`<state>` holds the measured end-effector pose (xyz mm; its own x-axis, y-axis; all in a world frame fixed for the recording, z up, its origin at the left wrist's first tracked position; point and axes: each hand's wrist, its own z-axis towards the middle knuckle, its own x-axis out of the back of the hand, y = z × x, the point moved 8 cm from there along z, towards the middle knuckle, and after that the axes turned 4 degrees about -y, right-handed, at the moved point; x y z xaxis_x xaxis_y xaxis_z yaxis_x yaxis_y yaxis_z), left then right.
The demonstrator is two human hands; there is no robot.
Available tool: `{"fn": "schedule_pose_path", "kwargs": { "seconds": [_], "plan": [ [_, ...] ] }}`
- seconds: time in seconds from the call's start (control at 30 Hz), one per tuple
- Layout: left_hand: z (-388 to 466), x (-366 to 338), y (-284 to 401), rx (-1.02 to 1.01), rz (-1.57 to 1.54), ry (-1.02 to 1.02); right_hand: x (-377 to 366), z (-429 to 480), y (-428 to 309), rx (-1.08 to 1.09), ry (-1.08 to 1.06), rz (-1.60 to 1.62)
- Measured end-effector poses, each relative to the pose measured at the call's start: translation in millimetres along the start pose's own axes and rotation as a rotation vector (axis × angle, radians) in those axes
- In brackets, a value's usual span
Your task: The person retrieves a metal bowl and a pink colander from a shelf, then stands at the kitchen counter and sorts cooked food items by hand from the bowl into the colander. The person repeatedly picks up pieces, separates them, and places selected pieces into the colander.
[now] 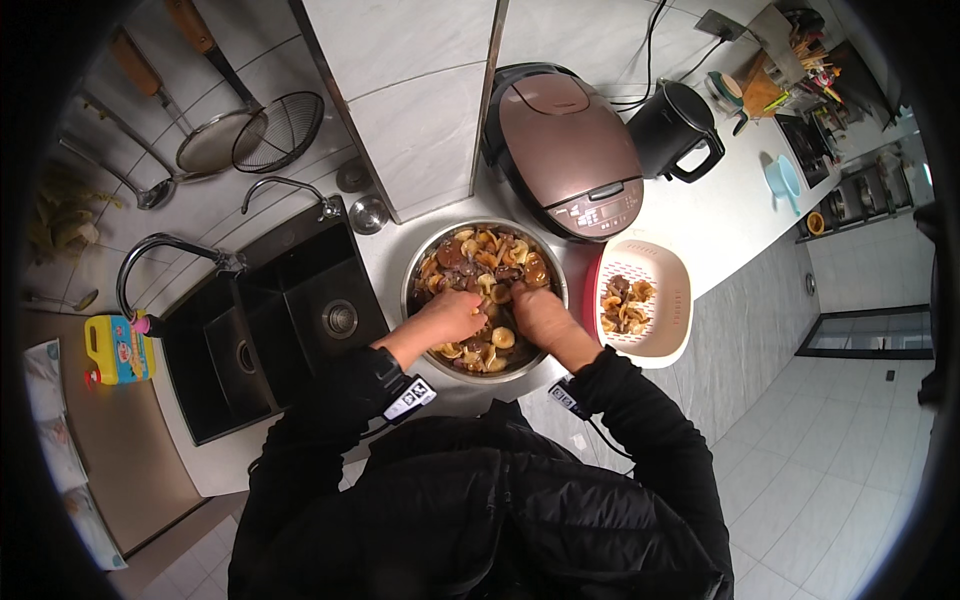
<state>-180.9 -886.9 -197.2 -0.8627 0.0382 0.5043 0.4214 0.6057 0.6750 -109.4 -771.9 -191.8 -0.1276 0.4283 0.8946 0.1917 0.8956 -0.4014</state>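
A round stainless steel bowl [411, 262] stands on the counter in front of me, full of wet brown and yellowish mushrooms [480, 251] in dark water. Over its left half, my left hand [454, 315] has curled fingers among the mushrooms. My right hand [541, 313] reaches in from the right, its fingertips down between the pieces near the middle. Whether either hand pinches a mushroom is hidden by the fingers and the pile. Just right of the bowl, a cream and red plastic colander basket [671, 300] holds a small heap of mushrooms [626, 306].
A black double sink [300, 300] with a curved faucet [161, 244] lies left, beside a yellow jug [112, 349]. Behind the bowl are a rice cooker [577, 142], a black electric kettle [670, 127] and a tiled wall corner [420, 112]. Strainers [277, 133] hang upper left; a blue dipper [782, 178] sits right.
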Motion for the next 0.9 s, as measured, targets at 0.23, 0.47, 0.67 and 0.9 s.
{"fn": "schedule_pose_path", "kwargs": {
  "seconds": [0.23,0.47,0.67,0.9],
  "plan": [
    [15,-6,-1,0.001,0.068,0.023,-32,22,-4,-0.018,-0.164,-0.027],
    [-32,25,20,0.061,-1.126,-0.191,32,-4,1,-0.424,-0.316,1.541],
    [-38,11,38,-0.032,-1.053,-0.077,27,-15,-17,-0.506,-0.325,2.019],
    [-35,14,27,-0.065,-1.014,0.018,32,-23,-23,-0.353,-0.266,2.029]
  ]
}}
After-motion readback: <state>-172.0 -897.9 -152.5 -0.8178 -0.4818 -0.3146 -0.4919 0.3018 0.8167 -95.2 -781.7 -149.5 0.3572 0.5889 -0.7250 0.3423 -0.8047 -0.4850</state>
